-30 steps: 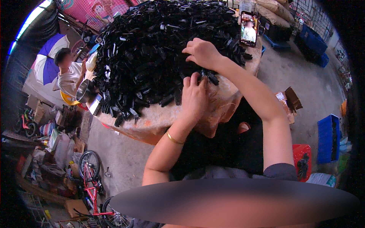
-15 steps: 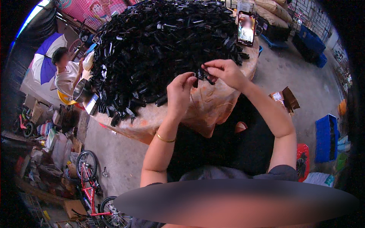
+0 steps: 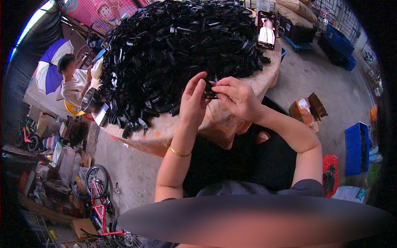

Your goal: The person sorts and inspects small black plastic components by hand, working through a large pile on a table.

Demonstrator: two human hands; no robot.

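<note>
A large heap of small black plastic pieces (image 3: 165, 53) covers the table. Over its near edge, my two hands meet at a small dark plastic piece (image 3: 211, 95). My left hand (image 3: 192, 99), a gold bangle on its wrist, has thumb and fingers closed at the left side of that piece. From the right, my right hand (image 3: 237, 97) pinches it between thumb and fingertips. Fingers partly cover the piece, so its exact kind, and whether it is one part or two, cannot be made out.
A patterned cloth (image 3: 165, 134) hangs over the table's near edge. A lit phone (image 3: 267, 31) stands at the heap's right. Across at left, another person (image 3: 74, 80) sits beside a metal bowl (image 3: 87, 99). A cardboard box (image 3: 308, 110), blue crate (image 3: 357, 149) and red bicycle (image 3: 98, 211) are on the floor.
My right hand has come left and down, and its fingers now meet my left hand's at the black piece. Before, the hands were slightly apart, with dark pieces at the fingertips of each.
</note>
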